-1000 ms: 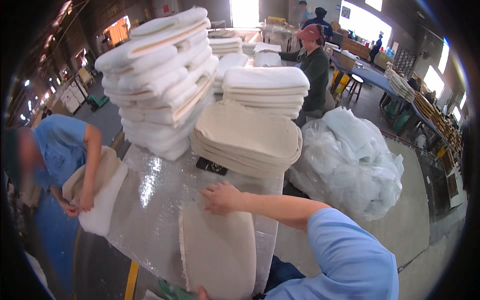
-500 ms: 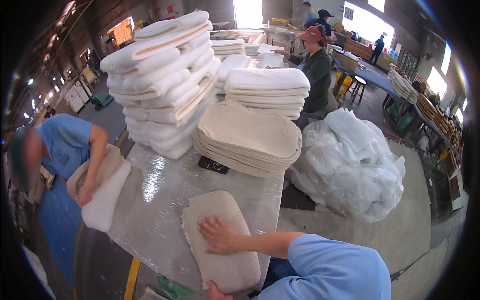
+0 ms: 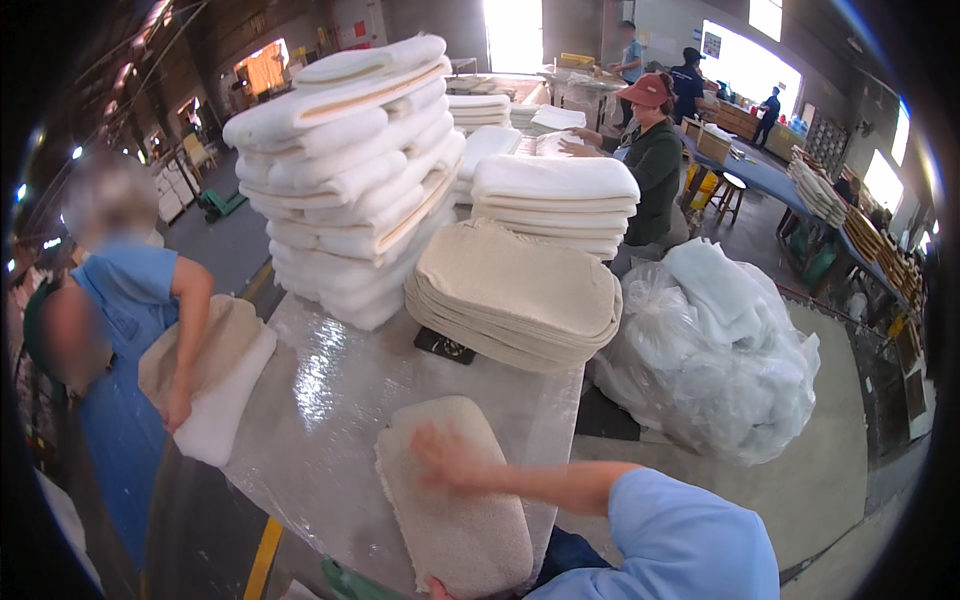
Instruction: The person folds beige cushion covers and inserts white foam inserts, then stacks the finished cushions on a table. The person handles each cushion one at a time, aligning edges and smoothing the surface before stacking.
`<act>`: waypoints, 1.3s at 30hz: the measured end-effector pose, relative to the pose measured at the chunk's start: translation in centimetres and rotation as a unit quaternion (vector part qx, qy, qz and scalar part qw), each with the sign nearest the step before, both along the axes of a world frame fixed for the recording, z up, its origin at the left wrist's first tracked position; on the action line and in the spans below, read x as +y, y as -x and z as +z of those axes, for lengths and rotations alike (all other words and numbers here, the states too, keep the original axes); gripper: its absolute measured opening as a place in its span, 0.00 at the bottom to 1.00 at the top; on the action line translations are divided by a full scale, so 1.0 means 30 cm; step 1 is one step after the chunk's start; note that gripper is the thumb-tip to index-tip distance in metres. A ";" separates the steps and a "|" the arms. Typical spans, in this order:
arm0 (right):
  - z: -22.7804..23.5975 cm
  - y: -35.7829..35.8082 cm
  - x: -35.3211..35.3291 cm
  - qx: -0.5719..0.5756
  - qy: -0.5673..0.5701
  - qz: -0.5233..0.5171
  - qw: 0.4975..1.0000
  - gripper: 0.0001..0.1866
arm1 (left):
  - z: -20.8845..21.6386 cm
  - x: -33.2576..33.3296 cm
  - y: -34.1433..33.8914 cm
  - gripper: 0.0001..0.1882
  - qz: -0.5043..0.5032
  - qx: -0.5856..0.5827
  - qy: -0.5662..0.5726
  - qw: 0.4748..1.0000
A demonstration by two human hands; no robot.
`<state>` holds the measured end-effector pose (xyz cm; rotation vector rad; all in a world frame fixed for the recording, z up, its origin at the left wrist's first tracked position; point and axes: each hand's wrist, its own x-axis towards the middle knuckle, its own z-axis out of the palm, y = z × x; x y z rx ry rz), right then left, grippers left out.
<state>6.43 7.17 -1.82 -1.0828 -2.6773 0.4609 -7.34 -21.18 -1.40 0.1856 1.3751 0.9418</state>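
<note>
A beige padded fabric piece [image 3: 465, 520], rounded at the corners and frayed along its left side, lies flat on the plastic-covered table [image 3: 330, 450]. My right hand [image 3: 450, 462] rests flat on its upper part, fingers spread and smeared by motion. At the lower edge of the view, only a bit of my left hand [image 3: 438, 589] shows. Its visible digit holds the fabric's bottom edge; the rest is cut off. Just beyond is a neat stack of similar beige pieces [image 3: 515, 285], with a small black card [image 3: 444, 345] sticking out at its near left side.
Tall folded white padding stacks [image 3: 345, 190] and a lower white stack [image 3: 555, 195] stand behind. A plastic bag of white filling [image 3: 715, 360] sits at the right. At left, a co-worker's hand [image 3: 177, 410] holds a beige and white piece [image 3: 215, 390]. Another person [image 3: 650, 170] works across the table.
The view has shifted, so the scene sits lower and further right. My right hand has moved slightly over the beige piece and is now blurred. My left hand stays at the bottom edge.
</note>
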 end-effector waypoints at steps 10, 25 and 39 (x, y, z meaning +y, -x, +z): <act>0.070 0.168 -0.139 -0.111 0.052 0.112 0.986 0.50 | -0.072 0.025 0.007 0.38 0.141 -0.132 -0.028 0.981; 0.047 0.052 -0.619 -0.089 0.121 0.309 0.939 0.50 | -0.115 -0.056 0.030 0.33 0.160 -0.155 -0.158 0.962; 0.025 0.063 -0.074 -0.113 -0.013 -0.055 0.992 0.51 | -0.111 -0.031 0.019 0.32 0.234 -0.173 -0.106 0.951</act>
